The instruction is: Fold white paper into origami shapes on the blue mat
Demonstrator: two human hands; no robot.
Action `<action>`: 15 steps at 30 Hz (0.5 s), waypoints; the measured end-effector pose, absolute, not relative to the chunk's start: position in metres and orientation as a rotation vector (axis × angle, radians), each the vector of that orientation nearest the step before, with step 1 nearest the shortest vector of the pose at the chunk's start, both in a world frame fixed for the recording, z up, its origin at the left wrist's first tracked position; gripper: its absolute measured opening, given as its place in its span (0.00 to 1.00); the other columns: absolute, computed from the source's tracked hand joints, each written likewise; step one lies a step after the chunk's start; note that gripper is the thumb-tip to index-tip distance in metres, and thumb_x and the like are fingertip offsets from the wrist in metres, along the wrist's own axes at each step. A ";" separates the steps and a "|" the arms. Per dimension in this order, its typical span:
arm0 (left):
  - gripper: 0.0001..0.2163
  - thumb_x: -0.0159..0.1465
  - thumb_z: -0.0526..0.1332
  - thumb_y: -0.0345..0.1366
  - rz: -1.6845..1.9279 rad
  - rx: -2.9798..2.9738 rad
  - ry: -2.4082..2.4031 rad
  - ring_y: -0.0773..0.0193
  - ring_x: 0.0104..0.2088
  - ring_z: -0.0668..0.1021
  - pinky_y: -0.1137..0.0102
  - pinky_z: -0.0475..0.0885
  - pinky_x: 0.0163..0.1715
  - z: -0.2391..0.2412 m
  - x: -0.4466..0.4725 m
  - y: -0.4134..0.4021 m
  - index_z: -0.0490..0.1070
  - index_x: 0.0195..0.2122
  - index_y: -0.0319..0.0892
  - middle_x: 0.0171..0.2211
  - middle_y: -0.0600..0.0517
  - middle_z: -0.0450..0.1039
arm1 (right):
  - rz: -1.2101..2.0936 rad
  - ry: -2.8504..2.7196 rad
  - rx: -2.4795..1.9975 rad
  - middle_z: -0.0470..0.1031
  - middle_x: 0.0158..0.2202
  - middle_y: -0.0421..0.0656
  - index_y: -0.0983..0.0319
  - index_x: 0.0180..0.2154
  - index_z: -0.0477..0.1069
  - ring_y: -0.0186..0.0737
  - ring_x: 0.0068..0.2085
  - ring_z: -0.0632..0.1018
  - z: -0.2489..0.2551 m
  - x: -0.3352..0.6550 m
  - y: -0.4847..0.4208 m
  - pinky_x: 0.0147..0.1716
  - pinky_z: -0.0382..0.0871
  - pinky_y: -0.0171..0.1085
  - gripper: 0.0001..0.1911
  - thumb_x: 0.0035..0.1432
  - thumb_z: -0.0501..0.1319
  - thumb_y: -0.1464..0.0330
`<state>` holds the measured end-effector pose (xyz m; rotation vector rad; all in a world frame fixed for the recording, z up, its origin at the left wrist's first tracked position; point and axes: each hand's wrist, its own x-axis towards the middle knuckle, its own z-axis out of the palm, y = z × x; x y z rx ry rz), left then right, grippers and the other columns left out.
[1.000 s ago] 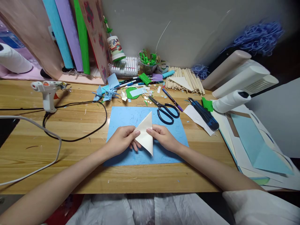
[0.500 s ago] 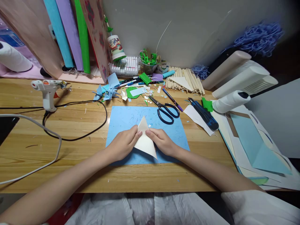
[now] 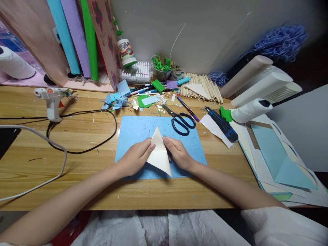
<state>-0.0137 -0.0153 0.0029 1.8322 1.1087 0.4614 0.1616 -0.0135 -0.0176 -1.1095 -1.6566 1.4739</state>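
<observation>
A cream sheet of paper (image 3: 159, 155), folded to a pointed triangle, is held up over a blue sheet (image 3: 133, 131). My left hand (image 3: 138, 154) grips its left edge, thumb on the front face and fingers hidden behind. At the right edge, my right hand (image 3: 179, 153) is closed with thumb and fingertips at the paper; part of its fingers is hidden behind the fold. Black-handled scissors (image 3: 183, 123) lie on the upper right corner of the blue sheet, beyond my right hand.
A white glue gun (image 3: 52, 100) stands at left, its black cord (image 3: 102, 148) looped on the table. Behind are folded blue paper pieces (image 3: 119, 100), markers (image 3: 137, 71) and wooden sticks (image 3: 201, 89). To the right lie a utility knife (image 3: 221, 124) and stacked paper (image 3: 279, 160).
My right thumb has slid off the front of the paper to its right edge. The paper's lower corner has dropped slightly. My left hand keeps its hold.
</observation>
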 end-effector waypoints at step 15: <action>0.11 0.57 0.57 0.43 0.637 1.443 1.074 0.70 0.25 0.66 0.76 0.59 0.22 0.002 -0.013 -0.010 0.63 0.29 0.40 0.24 0.57 0.63 | 1.155 -2.098 -1.051 0.52 0.16 0.34 0.62 0.19 0.55 0.28 0.19 0.56 -0.018 0.162 -0.011 0.20 0.49 0.31 0.17 0.59 0.48 0.66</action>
